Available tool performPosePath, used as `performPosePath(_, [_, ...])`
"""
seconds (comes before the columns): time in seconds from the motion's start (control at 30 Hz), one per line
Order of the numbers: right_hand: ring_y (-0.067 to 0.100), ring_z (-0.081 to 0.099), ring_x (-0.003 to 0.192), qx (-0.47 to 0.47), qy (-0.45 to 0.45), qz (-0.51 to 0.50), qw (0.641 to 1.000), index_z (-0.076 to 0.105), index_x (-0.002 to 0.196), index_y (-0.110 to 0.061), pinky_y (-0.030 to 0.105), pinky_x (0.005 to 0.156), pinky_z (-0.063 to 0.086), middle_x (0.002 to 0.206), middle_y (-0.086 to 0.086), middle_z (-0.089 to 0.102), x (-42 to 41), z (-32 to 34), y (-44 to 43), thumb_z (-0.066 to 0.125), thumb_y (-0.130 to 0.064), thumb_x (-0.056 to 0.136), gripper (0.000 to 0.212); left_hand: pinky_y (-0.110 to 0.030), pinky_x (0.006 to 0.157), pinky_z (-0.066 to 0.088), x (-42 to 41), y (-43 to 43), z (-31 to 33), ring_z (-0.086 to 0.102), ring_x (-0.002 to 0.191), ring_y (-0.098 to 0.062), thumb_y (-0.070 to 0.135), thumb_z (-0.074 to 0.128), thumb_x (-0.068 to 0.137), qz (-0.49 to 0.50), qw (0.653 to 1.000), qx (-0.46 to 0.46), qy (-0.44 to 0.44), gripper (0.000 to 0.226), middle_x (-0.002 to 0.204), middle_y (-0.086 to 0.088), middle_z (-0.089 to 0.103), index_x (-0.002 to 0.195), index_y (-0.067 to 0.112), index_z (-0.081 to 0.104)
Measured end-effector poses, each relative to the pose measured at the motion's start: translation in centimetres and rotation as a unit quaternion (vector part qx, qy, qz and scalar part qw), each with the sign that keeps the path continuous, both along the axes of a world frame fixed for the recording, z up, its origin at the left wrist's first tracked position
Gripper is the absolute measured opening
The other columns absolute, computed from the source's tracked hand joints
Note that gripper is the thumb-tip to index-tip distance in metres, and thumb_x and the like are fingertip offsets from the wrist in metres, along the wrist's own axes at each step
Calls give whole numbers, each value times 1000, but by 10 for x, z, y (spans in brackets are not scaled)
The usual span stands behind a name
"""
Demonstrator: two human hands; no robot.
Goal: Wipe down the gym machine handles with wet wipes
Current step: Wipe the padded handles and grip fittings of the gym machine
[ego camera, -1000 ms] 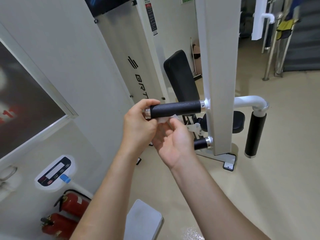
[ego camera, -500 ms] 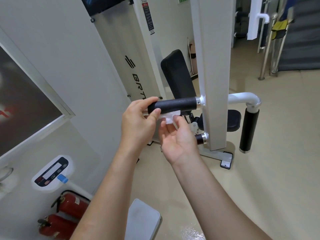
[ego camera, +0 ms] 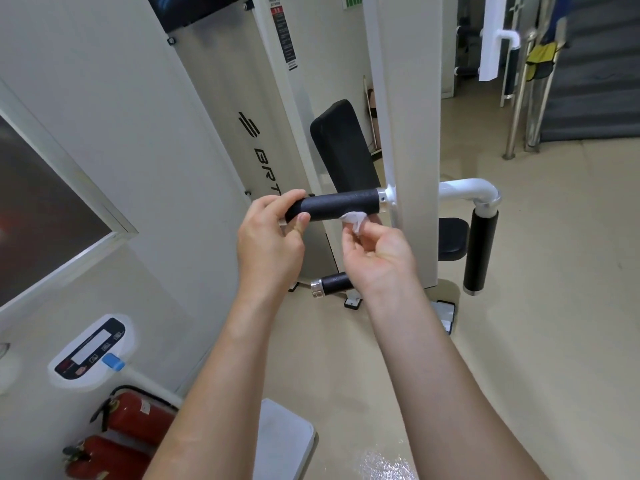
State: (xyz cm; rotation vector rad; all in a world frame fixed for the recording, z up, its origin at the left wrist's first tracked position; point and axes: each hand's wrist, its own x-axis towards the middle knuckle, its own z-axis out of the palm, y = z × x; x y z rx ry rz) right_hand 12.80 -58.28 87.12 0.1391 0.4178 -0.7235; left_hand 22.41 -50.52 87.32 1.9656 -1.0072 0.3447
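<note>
- Gym machine (ego camera: 412, 133): a white upright column fills the centre of the view. A black backrest pad (ego camera: 341, 147) stands behind it, and the floor (ego camera: 536, 341) beneath is beige.
- A white side cover (ego camera: 221, 98) with black lettering stands just left of the column and narrows the space the arms reach into.
- Two red fire extinguishers (ego camera: 135, 424) sit low at the left, well apart from the work.
- A vertical handle (ego camera: 481, 251) hangs on the column's right side. Nothing touches it, so it probably awaits wiping.
- The upper handle (ego camera: 339, 204) is a black grip that juts horizontally leftward from the column. It sits between the two hands.
- The left hand (ego camera: 266, 237) has its fingers and thumb curled round the upper handle's free end, seemingly to steady it.
- The right hand (ego camera: 377, 251) comes up from below, its fingers pinched together on the wet wipe.
- A short lower handle (ego camera: 332, 282) pokes out beneath the hands, partly hidden by the right wrist, and is untouched.
- The wet wipe (ego camera: 353, 220) is a small white wad pressed against the underside of the upper handle, near its metal collar. The underside appears to be the part being cleaned. The column just beside it leaves little room to go further right.
</note>
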Motion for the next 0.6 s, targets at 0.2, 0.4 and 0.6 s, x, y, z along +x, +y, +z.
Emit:
performPosePath(0.2, [21, 59, 116, 3, 1, -58, 998, 60, 103, 5, 28, 95, 51, 115, 15, 64, -1, -8, -1, 56, 15, 82, 24, -29, 88, 50, -1, 0, 0, 56, 94, -11, 15, 63, 89, 2, 1000, -1, -3, 31, 110, 2, 59, 117, 26, 66])
performPosePath(0.4, [26, 60, 97, -23, 11, 44, 999, 58, 108, -1, 33, 88, 51, 89, 11, 61, 4, 1, 7, 49, 3, 95, 17, -20, 85, 44, 1, -2, 1, 55, 94, -10, 13, 61, 90, 5, 1000, 7, -9, 30, 110, 1, 59, 117, 23, 65])
performPosePath(0.6, [26, 57, 117, 37, -21, -13, 999, 62, 97, -1, 33, 97, 49, 94, 15, 61, -19, 2, -6, 44, 5, 95, 19, -4, 76, 37, -3, -4, -1, 52, 86, -4, 15, 62, 90, 1, 1000, -1, 1, 30, 108, 6, 57, 117, 27, 65])
